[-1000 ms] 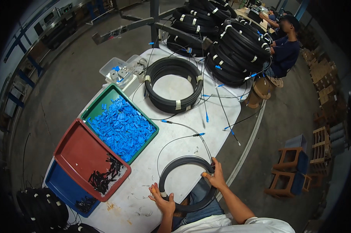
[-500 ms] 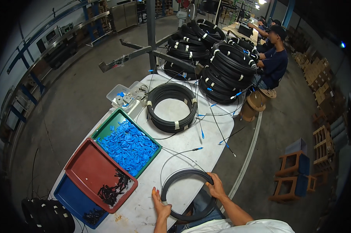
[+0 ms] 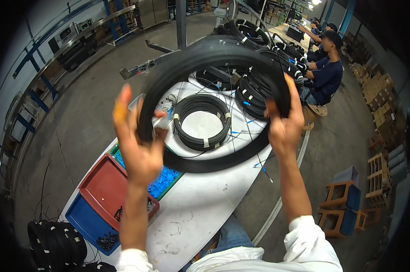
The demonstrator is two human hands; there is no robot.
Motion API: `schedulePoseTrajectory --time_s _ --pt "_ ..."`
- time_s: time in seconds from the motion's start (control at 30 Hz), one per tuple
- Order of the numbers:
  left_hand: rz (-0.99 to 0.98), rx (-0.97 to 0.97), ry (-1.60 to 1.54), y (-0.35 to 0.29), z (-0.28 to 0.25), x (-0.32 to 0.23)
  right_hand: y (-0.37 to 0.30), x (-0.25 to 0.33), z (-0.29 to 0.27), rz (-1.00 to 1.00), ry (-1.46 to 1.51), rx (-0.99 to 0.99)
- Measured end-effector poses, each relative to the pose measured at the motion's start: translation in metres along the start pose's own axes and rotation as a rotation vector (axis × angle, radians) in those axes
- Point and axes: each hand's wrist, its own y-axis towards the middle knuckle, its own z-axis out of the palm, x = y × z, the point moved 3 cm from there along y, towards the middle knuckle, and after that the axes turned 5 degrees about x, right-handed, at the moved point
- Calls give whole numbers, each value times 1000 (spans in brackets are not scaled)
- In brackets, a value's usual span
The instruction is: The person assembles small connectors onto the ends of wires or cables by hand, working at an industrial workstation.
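A coil of black cable (image 3: 216, 167), smeared by motion, is held up in the air above the white table. My left hand (image 3: 141, 149) grips its left side, with the thumb inside the ring and the fingers outside. On the opposite side my right hand (image 3: 286, 122) grips it the same way. Through the ring shows a stack of black cable coils (image 3: 202, 144) bound with pale tape, lying on the table. Loose cable ends with blue connectors (image 3: 246, 103) stick out behind it.
On the white table (image 3: 205, 199) stand a green tray of blue connector parts (image 3: 166, 180), a red tray (image 3: 103, 181) and a blue tray (image 3: 87, 222) with small black pieces. More coils (image 3: 259, 90) are piled at the far end. A person in dark clothes (image 3: 327, 75) sits beyond, beside a metal rack (image 3: 181, 27).
Both hands have lifted the coil from the near edge of the table, up and away from me. It now hangs in front of the taped stack and partly covers the green tray.
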Motion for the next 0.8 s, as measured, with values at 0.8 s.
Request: schedulePoseTrajectory --time_s 0.8 --pt "-777 340 502 58 49 382 -47 -263 183 721 -507 534"
